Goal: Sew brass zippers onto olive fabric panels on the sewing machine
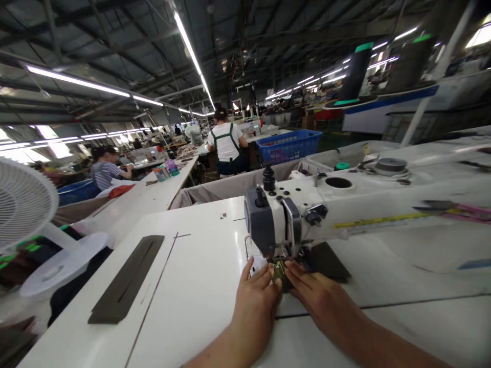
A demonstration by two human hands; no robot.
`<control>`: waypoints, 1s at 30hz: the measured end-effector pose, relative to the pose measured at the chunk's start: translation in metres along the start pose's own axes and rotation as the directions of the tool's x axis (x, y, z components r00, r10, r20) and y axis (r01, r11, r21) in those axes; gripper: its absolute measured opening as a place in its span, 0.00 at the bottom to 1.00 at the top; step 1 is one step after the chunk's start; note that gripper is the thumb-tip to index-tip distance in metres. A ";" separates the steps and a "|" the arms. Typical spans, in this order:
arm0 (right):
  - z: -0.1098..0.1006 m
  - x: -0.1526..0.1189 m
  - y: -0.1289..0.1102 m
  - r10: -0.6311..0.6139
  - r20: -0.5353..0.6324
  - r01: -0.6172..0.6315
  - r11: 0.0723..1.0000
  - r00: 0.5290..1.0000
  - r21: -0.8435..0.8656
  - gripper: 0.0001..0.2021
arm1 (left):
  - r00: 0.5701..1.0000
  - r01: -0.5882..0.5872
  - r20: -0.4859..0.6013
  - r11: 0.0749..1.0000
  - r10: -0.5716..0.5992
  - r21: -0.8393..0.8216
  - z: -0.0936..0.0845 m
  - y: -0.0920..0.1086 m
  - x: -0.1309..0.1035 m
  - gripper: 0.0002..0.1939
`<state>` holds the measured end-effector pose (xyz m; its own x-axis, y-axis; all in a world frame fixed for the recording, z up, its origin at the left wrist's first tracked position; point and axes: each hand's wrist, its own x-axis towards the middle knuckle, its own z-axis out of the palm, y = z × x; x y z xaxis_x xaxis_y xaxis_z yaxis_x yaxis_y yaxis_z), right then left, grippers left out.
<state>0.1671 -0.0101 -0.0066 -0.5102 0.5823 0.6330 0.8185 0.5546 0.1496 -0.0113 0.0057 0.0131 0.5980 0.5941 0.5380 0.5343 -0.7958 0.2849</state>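
Observation:
Both my hands rest on a white worktable point(199, 286) in front of a white sewing machine point(307, 214). My left hand point(256, 299) and my right hand point(312, 291) press their fingertips on a small olive-brown fabric piece point(279, 271) lying under the machine's needle head. A darker fabric piece point(330, 263) extends to the right beneath the machine arm. The needle itself is hidden by the machine head.
A stack of dark fabric strips point(128, 281) lies on the table's left part. A white fan point(26, 214) stands at the far left. A blue basket point(288, 144) sits behind the machine. Two other people sit at tables farther back.

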 end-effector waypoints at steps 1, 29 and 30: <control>0.002 0.001 0.001 0.017 -0.005 -0.017 1.000 1.000 0.015 0.19 | 1.000 0.015 0.013 1.000 -0.015 0.005 0.000 -0.001 0.002 0.11; 0.000 0.020 0.010 0.099 0.043 -0.107 0.966 0.994 0.236 0.15 | 0.989 0.148 -0.021 0.988 -0.149 -0.050 0.012 -0.015 0.012 0.06; -0.001 0.020 0.010 0.102 0.045 -0.110 0.965 0.994 0.239 0.15 | 0.989 0.144 -0.028 0.988 -0.145 -0.053 0.012 -0.016 0.012 0.06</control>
<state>0.1652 0.0065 0.0078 -0.4355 0.6620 0.6100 0.7825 0.6133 -0.1070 -0.0054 0.0265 0.0053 0.4969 0.6999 0.5130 0.5822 -0.7073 0.4011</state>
